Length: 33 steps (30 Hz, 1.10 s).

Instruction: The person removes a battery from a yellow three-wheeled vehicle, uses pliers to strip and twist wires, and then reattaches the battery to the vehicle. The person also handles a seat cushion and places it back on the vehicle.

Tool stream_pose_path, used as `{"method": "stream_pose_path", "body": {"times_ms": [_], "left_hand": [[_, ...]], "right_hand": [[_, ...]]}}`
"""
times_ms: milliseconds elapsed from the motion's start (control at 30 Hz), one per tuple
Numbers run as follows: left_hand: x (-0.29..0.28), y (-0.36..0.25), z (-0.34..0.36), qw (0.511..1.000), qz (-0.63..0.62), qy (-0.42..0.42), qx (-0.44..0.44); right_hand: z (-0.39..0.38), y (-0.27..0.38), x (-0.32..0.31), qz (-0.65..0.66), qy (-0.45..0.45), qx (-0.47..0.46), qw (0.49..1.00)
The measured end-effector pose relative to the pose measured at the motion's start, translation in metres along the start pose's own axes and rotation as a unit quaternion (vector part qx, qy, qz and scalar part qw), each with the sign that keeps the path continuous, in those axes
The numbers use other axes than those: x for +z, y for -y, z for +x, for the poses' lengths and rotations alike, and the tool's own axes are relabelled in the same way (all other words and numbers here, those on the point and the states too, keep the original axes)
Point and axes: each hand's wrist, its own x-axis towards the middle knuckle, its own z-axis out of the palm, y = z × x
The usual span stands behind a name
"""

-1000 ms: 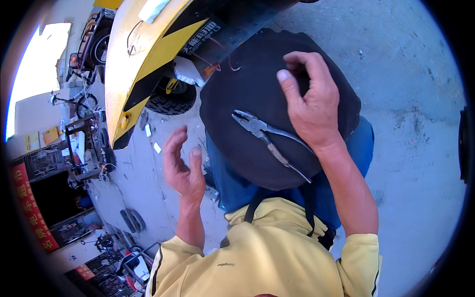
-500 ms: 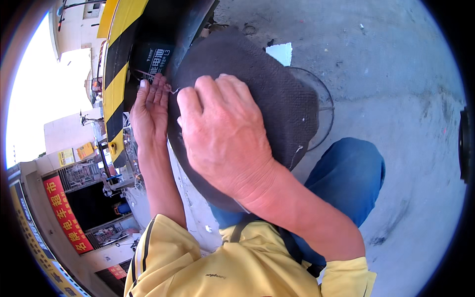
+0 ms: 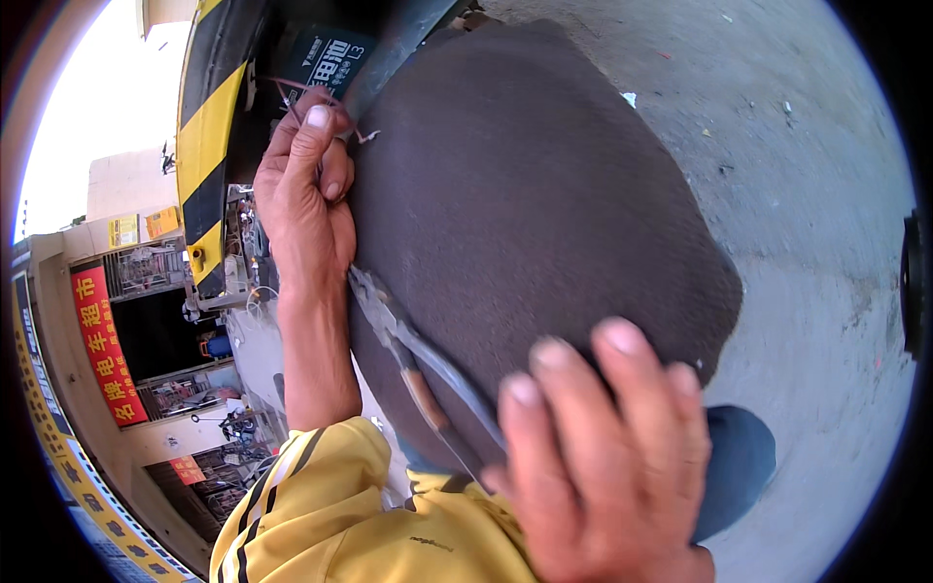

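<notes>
My left hand point(image 3: 309, 185) is closed, pinching a thin reddish wire point(image 3: 335, 100) between thumb and fingers. The wire's pale bare end point(image 3: 367, 137) sticks out over a dark brown, textured mat-like sheet point(image 3: 544, 175). A pair of pliers point(image 3: 420, 389) lies on that sheet, jaws toward my left wrist, handles running down toward my right hand point(image 3: 612, 447). Slightly blurred, my right hand hovers over the lower right of the sheet with fingers spread. Its thumb is close to the handle ends; whether they touch is unclear.
Behind my left hand, a dark green battery point(image 3: 330, 60) sits in a dark recess beside a yellow-and-black striped panel point(image 3: 209, 146). My blue-trousered knee point(image 3: 736, 466) shows at right on grey concrete ground point(image 3: 826, 321). Shopfronts with a red sign point(image 3: 105, 345) stand at left.
My right hand has left the wire end and moved down and right, its fingers spreading. My left hand has closed on the wire. The pliers have come into view on the sheet.
</notes>
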Motion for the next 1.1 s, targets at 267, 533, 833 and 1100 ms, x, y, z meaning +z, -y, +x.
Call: {"method": "stream_pose_path", "body": {"times_ms": [267, 533, 833, 1100], "left_hand": [[-0.005, -0.002, -0.002, 0.998, -0.049, 0.023, -0.036], [0.008, -0.004, 0.000, 0.998, -0.044, 0.037, -0.012], [0.027, -0.016, -0.004, 0.993, -0.026, 0.033, 0.113], [0.028, -0.029, -0.022, 0.986, -0.045, 0.063, 0.149]], "right_hand": [[0.073, -0.085, -0.064, -0.036, 0.122, 0.022, 0.992], [0.119, -0.107, 0.040, 0.163, 0.032, -0.074, 0.983], [0.115, -0.113, 0.038, 0.216, 0.012, -0.064, 0.974], [0.122, -0.105, 0.007, 0.192, 0.094, 0.014, 0.977]]}}
